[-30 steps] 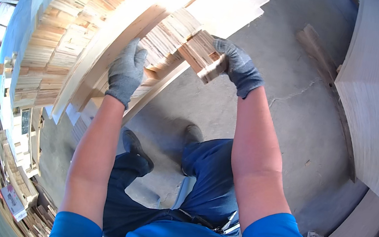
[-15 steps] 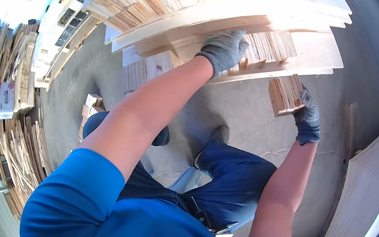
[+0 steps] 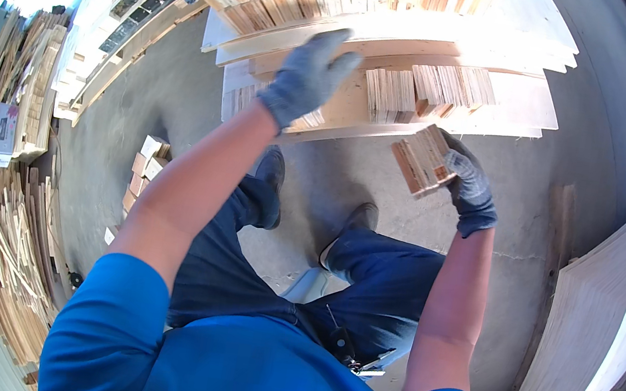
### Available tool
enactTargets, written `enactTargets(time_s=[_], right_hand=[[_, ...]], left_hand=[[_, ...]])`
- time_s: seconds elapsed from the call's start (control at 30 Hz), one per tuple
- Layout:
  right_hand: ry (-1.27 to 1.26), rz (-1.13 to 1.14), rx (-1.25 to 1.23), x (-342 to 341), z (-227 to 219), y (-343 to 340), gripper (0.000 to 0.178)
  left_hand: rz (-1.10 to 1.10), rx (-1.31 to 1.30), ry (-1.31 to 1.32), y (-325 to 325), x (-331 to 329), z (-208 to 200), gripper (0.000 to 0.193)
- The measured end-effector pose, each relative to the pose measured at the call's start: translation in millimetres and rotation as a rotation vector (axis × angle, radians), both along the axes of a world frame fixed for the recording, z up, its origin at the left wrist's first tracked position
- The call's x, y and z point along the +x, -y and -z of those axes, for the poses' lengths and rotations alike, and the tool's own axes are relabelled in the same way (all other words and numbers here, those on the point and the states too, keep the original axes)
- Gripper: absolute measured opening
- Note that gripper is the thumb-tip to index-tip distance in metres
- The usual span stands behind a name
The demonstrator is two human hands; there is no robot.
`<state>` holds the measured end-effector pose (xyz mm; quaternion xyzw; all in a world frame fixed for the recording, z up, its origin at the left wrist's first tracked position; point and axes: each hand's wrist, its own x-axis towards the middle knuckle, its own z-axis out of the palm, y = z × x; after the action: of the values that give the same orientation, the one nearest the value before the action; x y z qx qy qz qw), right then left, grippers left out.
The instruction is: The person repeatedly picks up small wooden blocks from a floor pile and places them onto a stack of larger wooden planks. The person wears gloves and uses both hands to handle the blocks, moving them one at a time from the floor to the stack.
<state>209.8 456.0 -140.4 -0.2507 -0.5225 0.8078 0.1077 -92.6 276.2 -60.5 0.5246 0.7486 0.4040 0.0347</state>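
My left hand, in a grey work glove, hovers with fingers apart over the left part of a low wooden shelf board. It holds nothing. My right hand, also gloved, grips a small bundle of thin wood pieces from its right side. The bundle is tilted and held just in front of the shelf's near edge. On the board, right of my left hand, stand a short block of wood slats and a longer row of upright slats. More slats are partly hidden behind my left forearm.
Beyond the shelf board rises a big layered stack of wood pieces. Loose wood blocks lie on the floor left of my legs. Long strips lean along the left wall; a wooden panel stands at the right.
My left hand has come off the slats, moving left and opening. My right hand has brought the bundle leftward and closer to me. The short block of slats now shows.
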Motion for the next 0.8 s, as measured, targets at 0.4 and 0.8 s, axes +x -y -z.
enactTargets(time_s=[0.4,0.8], right_hand=[[0.060,-0.068,-0.106,-99,27,114,0.078],[-0.002,0.229,-0.347,-97,28,128,0.061]], left_hand=[[-0.681,0.143,0.844,226,-81,44,0.044],[-0.360,-0.093,0.118,181,-62,47,0.053]])
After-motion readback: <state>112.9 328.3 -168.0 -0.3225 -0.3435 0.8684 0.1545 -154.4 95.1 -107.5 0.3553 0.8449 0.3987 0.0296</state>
